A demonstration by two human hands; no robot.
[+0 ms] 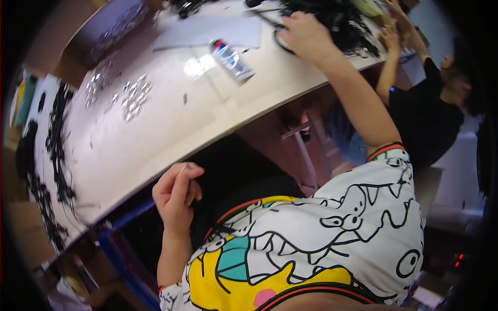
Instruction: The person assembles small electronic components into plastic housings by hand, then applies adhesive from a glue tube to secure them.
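Note:
My right hand (307, 37) is at the far side of the white table, its fingers curled over the dark handles of a pair of scissors (279, 40) lying next to a heap of black cords. Part of the scissors is hidden under the fingers. My left hand (178, 191) is raised in front of the table's near edge, thumb and fingers pressed together; whatever lies between them is too small to make out. Between the hands, a tube (231, 59) with a red cap rests on the tabletop, beside a white sheet (210, 32).
Small clear shiny pieces (136, 97) lie scattered on the table (171, 135), near an open box (111, 33) with more inside. Black cord bundles (56, 140) line the left side. A black cord heap (337, 23) sits far right, where another person (423, 111) works.

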